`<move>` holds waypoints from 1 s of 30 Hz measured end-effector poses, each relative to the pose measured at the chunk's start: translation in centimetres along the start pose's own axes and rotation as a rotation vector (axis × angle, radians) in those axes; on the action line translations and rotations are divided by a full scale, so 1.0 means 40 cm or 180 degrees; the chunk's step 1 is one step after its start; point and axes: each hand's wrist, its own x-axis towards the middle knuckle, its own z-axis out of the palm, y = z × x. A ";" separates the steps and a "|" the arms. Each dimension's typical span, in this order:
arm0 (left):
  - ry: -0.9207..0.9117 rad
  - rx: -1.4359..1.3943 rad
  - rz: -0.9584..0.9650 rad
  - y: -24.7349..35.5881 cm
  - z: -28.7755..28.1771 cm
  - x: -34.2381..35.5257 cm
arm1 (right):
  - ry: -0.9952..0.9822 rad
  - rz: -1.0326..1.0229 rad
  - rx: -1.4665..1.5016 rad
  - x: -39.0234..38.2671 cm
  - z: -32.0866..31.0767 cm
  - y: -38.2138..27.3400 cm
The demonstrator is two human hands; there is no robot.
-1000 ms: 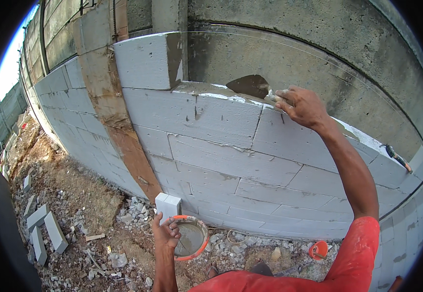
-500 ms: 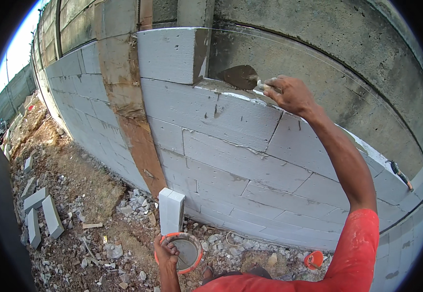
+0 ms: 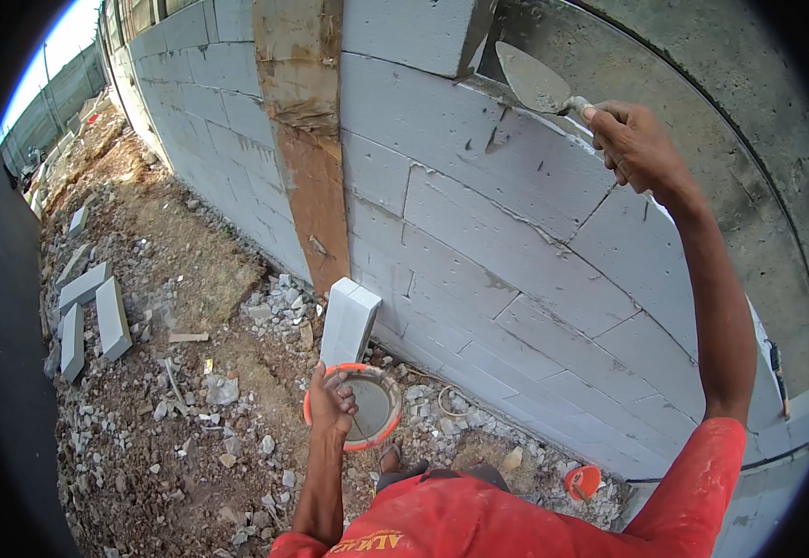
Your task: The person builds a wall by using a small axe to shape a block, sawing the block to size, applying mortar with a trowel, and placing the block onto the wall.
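My right hand (image 3: pixel 642 153) is closed round the handle of a pointed trowel (image 3: pixel 535 82), raised beside the top edge of the block wall (image 3: pixel 479 214). Grey mortar smears the trowel's blade, which points up and left toward the end of the topmost block (image 3: pixel 404 33). Low in front of me, my left hand (image 3: pixel 332 400) is curled at the left rim of an orange bucket (image 3: pixel 391 430) and appears to grip it by a thin handle. Grey mortar (image 3: pixel 372 405) fills the bucket's inside.
Two white blocks (image 3: pixel 349 321) stand on end against the wall's foot, beside a brown board (image 3: pixel 316 205). More blocks (image 3: pixel 112 321) lie at left on rubble ground. A small orange container (image 3: pixel 583 482) sits lower right. A concrete wall (image 3: pixel 721 186) rises behind.
The trowel has lifted off the wall's top edge and turned, now showing its blade face. My view has tilted downward. My left hand stays at the bucket.
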 end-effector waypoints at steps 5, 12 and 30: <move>-0.0614 -0.0111 0.0267 0.127 0.142 -0.141 | -0.1151 -0.0903 -0.0549 -0.307 0.271 0.022; -0.1723 -0.0294 0.0139 0.209 0.351 -0.204 | -0.1857 -0.1382 -0.1470 -0.384 0.708 0.102; -0.2765 0.0389 0.0562 0.631 0.960 -0.455 | -0.1160 0.0043 0.0783 -0.047 0.014 0.031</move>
